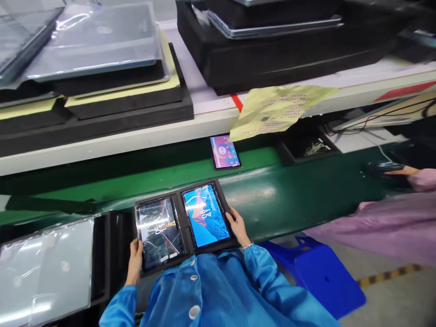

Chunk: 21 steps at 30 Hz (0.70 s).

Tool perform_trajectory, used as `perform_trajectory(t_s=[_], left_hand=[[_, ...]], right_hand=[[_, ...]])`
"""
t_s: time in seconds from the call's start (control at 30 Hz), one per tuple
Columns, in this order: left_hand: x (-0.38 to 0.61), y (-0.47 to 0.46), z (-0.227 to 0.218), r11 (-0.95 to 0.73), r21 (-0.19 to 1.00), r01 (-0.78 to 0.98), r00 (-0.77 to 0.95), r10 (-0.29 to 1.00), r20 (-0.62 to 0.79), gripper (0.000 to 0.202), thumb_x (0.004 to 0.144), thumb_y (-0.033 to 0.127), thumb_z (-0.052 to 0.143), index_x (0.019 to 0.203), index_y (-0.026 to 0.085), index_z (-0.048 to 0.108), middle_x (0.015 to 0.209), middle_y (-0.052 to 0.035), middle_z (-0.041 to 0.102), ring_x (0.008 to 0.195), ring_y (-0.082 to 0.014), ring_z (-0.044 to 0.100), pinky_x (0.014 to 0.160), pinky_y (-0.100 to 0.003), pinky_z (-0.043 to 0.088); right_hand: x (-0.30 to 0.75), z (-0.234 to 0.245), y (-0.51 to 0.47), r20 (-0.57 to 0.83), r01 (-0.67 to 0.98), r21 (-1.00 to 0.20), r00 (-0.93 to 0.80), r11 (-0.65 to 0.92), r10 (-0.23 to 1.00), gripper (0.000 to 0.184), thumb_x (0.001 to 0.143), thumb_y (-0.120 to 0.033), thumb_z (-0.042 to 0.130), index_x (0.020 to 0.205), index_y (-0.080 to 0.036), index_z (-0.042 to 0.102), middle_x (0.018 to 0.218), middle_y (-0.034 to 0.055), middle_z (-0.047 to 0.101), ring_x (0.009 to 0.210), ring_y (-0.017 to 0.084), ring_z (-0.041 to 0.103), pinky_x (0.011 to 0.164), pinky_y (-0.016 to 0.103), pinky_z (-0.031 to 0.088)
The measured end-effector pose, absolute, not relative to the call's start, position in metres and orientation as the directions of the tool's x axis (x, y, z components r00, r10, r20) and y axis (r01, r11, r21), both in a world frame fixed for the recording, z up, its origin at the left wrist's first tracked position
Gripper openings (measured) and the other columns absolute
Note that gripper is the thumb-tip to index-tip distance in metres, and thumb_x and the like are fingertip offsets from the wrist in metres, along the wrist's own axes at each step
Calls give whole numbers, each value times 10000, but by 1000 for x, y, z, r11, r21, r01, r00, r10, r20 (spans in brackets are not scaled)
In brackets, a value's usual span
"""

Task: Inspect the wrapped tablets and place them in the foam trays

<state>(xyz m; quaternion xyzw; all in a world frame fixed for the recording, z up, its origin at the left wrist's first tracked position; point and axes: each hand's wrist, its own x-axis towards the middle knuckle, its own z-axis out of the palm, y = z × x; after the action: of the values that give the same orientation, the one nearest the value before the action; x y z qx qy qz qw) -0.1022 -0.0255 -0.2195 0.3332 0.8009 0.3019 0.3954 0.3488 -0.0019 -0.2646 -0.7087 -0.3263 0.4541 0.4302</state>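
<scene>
A black tray (186, 229), foam-like in look, lies at the near edge of the bench in front of my body. Two tablets sit side by side in it with lit screens. The left tablet (158, 243) has a dark wallpaper with glare across it; the right tablet (213, 229) glows blue and orange around a clock. My left hand (135, 261) grips the tray's left edge, thumb on top beside the dark tablet. At the opposite edge, my right hand (238, 227) holds on with fingers curled over the rim. The undersides of both grips are hidden.
Another lit tablet (225, 153) lies farther back under a shelf (207, 111). Yellow printed paper (279, 111) hangs off that shelf. Film-wrapped panels (47, 272) are at left. A blue stool (327, 277) stands right, near a co-worker's pink sleeve (384, 227) and a mouse (383, 166).
</scene>
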Motion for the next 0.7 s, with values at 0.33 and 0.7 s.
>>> perform_trajectory(t_s=[0.33, 0.7], left_hand=[[15, 44, -166, 564, 825, 39, -103, 823, -558, 834, 727, 606, 810, 1429, 275, 507, 1364, -105, 646, 1291, -285, 603, 1099, -394, 461], [276, 92, -229, 600, 721, 347, 279, 668, -690, 812, 692, 182, 838, 1422, 153, 485, 1140, -127, 672, 882, -216, 673, 826, -370, 566]], right_hand=[[495, -270, -20, -463, -147, -869, 582, -473, 668, 733, 755, -648, 782, 1271, -141, 663, 1188, 132, 725, 1073, 260, 702, 1030, 487, 536], [728, -257, -11, -382, 88, -624, 832, -777, 401, 283, 952, -405, 690, 1112, -171, 687, 1145, 94, 687, 1166, 253, 631, 1093, 521, 464]])
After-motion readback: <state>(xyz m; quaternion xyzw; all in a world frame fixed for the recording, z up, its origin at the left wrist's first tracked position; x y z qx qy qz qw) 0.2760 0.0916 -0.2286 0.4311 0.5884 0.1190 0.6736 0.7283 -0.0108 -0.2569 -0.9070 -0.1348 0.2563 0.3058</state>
